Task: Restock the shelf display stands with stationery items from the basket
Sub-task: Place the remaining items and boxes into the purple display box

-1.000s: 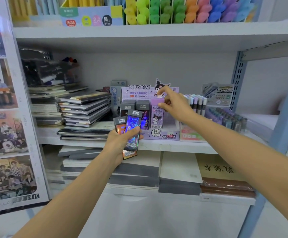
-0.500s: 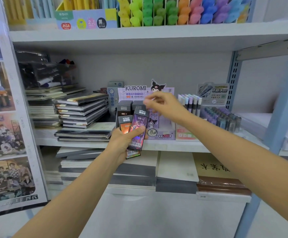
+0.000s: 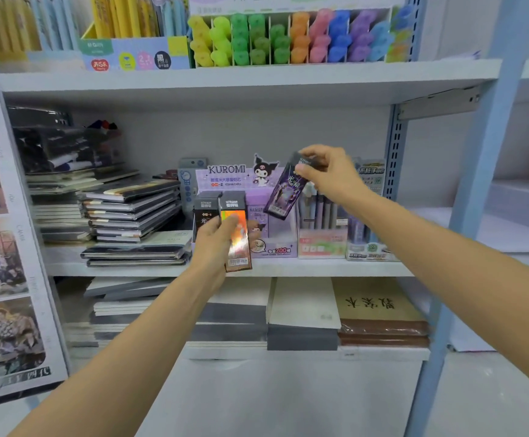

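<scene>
Purple box, one, pinched in my right grip; orange box, one, clasped in my left grip, before the Kuromi stand.

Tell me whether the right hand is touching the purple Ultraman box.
Touching: the head view shows the right hand pinching the purple Ultraman box by its top.

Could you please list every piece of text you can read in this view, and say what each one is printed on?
"KUROMI": header of the purple display stand.
"200": that stand's front lip.
"黑": front of the pen box above.
"四代": poster, bottom edge.
Too blurred: print on the orange pack in the left hand and the purple pack in the right hand.
</scene>
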The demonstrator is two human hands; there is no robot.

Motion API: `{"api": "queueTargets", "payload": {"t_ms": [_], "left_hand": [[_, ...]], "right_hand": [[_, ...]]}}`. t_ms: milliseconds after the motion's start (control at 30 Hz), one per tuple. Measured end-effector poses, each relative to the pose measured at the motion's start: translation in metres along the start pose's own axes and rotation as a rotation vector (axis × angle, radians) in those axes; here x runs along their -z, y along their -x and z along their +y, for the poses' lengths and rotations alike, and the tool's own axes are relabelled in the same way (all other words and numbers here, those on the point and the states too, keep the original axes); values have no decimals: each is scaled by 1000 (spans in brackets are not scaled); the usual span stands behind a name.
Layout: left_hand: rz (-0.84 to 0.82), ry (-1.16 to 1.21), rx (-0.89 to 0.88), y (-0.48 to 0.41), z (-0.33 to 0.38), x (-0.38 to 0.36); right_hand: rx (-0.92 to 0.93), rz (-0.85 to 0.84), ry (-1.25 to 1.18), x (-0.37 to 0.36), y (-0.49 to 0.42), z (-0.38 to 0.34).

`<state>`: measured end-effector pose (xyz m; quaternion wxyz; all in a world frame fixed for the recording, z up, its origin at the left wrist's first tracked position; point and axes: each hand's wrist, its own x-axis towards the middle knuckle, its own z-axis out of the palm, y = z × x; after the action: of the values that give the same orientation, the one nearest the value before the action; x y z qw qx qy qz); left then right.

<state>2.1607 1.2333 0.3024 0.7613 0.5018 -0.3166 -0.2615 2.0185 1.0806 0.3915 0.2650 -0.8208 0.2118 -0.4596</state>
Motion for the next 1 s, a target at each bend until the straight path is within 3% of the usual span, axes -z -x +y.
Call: {"api": "queueTargets", "payload": {"t_ms": [233,633,800,1000], "left_hand": [[-24,-129,-86,-7,-11,3],[-79,-228,-192,-30,-27,7],[-97,-197,-180,-35,-29,11],[-94,-196,-175,-36,-29,11]], "right_hand": [[98,-28,323,-2,-16,3],[140,-138,623,-46,-32,30],[153,-251,671,-39,-46,30],[169,-253,664,-51,-50,26]]}}
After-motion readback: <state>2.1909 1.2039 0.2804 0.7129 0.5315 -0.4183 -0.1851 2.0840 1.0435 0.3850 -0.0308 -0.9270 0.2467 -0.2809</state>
